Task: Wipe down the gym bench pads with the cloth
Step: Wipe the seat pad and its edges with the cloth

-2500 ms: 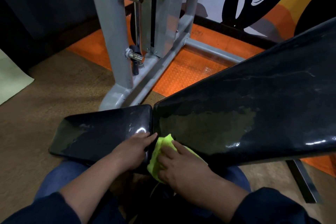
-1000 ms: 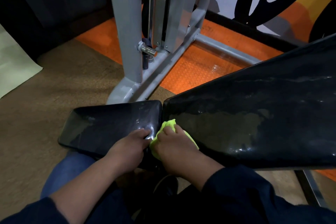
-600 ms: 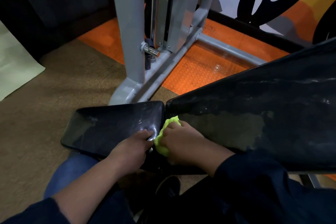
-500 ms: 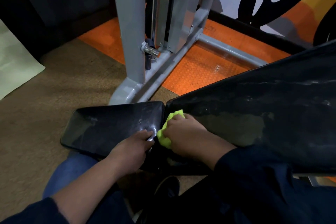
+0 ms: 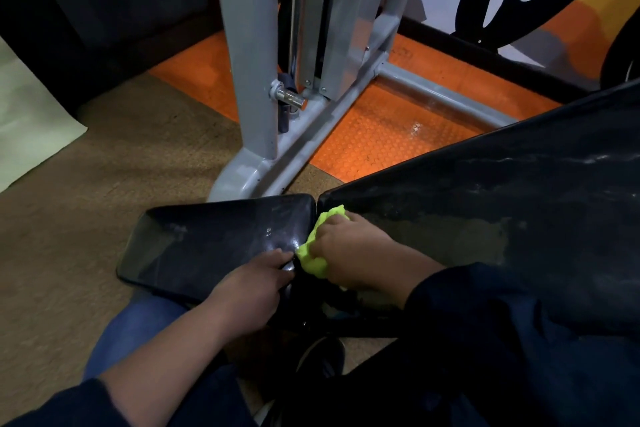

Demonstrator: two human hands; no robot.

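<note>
- Where the right hand (image 5: pixel 349 250) covers it, most of the cloth (image 5: pixel 313 255) is hidden; only a bright yellow-green bunch shows past the knuckles and thumb side.
- Down in the gap under both hands it is too dark to tell what the cloth touches below the pad edges.
- Right of the right hand, the back pad (image 5: pixel 502 204) runs out of view at the picture's right edge, and the dark sleeve (image 5: pixel 519 340) covers its near part.
- Beyond the hands stands a grey metal frame (image 5: pixel 256 80) with 2 chrome pegs, its top cut off; it rests on an orange mat (image 5: pixel 381 135).
- Left of the left hand (image 5: pixel 252 291) lies brown flooring (image 5: pixel 62 236), with a pale sheet (image 5: pixel 27 125) at the far left edge.
- Near the left forearm, a knee in blue jeans (image 5: pixel 138 326) shows under the seat pad (image 5: pixel 214 239).
- Right hand: fingers curled round the bunched cloth, gripping it at the seam between the 2 pads, against the back pad's narrow end.
- Left hand: fingers extended, fairly straight, tips resting on the seat pad's corner just beside the cloth; it holds nothing.
</note>
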